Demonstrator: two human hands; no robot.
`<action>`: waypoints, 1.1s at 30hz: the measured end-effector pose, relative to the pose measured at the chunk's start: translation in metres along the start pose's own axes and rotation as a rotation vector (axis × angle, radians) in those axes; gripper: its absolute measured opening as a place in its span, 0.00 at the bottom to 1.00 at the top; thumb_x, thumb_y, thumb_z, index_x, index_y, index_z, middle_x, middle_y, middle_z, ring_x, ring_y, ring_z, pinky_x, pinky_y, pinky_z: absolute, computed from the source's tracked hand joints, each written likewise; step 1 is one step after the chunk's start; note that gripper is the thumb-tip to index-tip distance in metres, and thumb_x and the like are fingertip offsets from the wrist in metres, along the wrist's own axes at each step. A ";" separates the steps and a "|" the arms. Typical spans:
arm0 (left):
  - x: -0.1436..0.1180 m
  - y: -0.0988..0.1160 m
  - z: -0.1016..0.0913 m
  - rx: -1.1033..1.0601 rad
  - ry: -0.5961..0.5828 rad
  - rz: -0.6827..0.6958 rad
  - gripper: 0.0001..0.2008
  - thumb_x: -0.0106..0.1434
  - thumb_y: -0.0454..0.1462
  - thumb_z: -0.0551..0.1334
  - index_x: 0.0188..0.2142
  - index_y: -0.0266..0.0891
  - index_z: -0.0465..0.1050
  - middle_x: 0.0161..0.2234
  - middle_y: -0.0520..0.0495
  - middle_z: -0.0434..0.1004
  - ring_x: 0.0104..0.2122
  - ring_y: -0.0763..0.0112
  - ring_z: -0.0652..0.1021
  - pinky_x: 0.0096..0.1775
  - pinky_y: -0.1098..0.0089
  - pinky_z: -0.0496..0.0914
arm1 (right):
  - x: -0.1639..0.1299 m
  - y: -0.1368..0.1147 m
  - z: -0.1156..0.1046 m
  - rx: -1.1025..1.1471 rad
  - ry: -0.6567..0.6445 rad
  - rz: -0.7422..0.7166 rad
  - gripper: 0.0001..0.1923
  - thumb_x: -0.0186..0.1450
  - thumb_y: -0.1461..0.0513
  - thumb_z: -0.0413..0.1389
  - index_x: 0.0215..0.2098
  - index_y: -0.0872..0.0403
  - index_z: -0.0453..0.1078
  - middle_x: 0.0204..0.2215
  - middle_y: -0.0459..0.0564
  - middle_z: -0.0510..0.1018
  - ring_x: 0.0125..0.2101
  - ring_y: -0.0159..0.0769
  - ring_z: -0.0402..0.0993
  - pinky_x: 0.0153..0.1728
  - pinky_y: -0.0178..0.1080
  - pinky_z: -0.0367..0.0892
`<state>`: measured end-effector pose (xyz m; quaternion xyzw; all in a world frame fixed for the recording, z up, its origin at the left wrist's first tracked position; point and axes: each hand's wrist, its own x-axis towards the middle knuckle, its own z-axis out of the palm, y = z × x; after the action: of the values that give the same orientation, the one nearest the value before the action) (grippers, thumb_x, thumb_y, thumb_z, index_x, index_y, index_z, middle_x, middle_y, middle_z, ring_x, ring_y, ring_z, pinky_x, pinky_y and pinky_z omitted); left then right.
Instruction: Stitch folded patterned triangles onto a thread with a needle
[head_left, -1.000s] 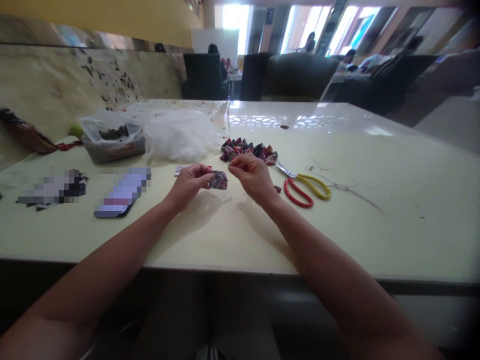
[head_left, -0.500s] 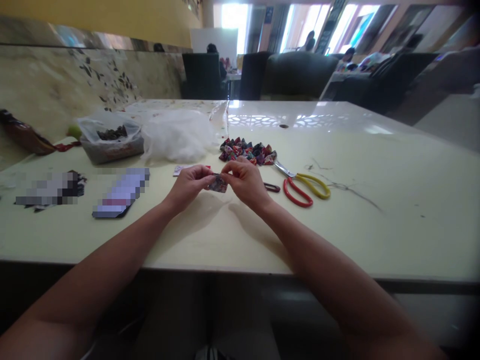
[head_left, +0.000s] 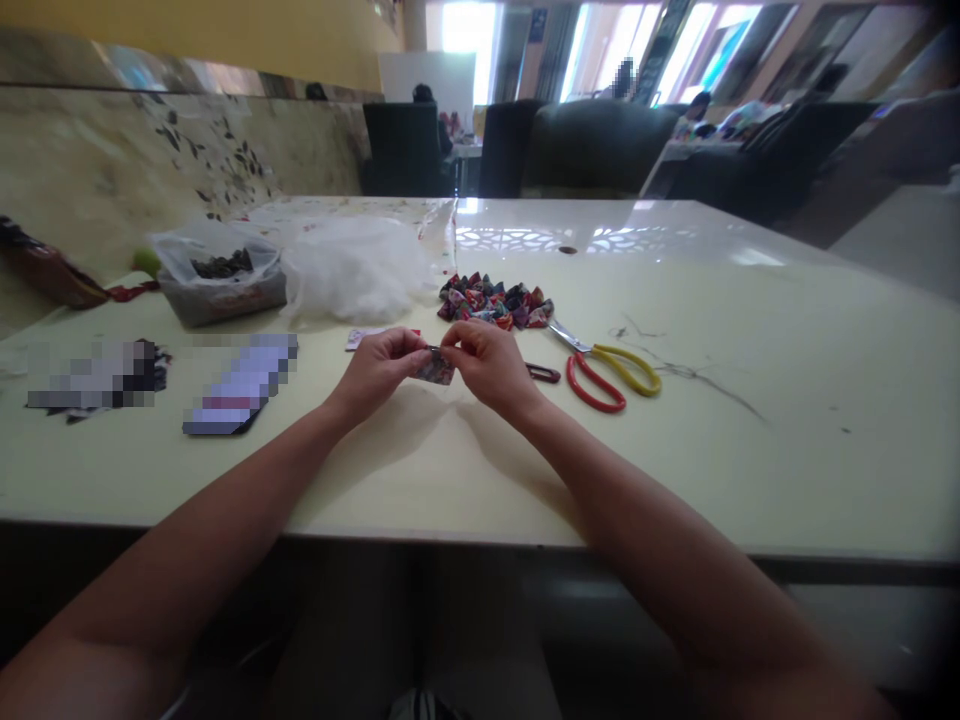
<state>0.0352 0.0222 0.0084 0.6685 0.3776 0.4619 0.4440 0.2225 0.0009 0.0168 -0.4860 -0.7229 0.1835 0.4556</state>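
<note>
Right hand (head_left: 484,365) moved in — now pinching fabric piece (head_left: 436,369) with left hand (head_left: 382,367).

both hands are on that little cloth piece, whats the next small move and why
Probably keep pinching and work its top edge shut: the left hand and right hand both grip the cloth piece just above the table, apart from the pile of cloth pieces.
</note>
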 end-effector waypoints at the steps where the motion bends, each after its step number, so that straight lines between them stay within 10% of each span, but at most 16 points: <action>1: 0.000 0.000 0.000 0.002 -0.001 0.001 0.11 0.54 0.42 0.73 0.28 0.38 0.77 0.25 0.51 0.75 0.26 0.73 0.71 0.33 0.68 0.67 | 0.000 0.000 0.000 -0.007 -0.007 -0.001 0.09 0.63 0.68 0.60 0.26 0.52 0.70 0.25 0.44 0.69 0.30 0.34 0.65 0.35 0.38 0.59; 33: -0.001 -0.002 -0.001 0.197 0.037 0.115 0.10 0.57 0.41 0.71 0.27 0.38 0.76 0.26 0.49 0.79 0.27 0.70 0.76 0.33 0.67 0.71 | -0.003 -0.004 0.004 -0.067 -0.051 -0.023 0.10 0.63 0.68 0.55 0.25 0.52 0.62 0.25 0.45 0.72 0.30 0.33 0.66 0.35 0.37 0.57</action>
<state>0.0335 0.0219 0.0063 0.7209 0.3905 0.4594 0.3418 0.2177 -0.0023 0.0161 -0.4876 -0.7456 0.1662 0.4228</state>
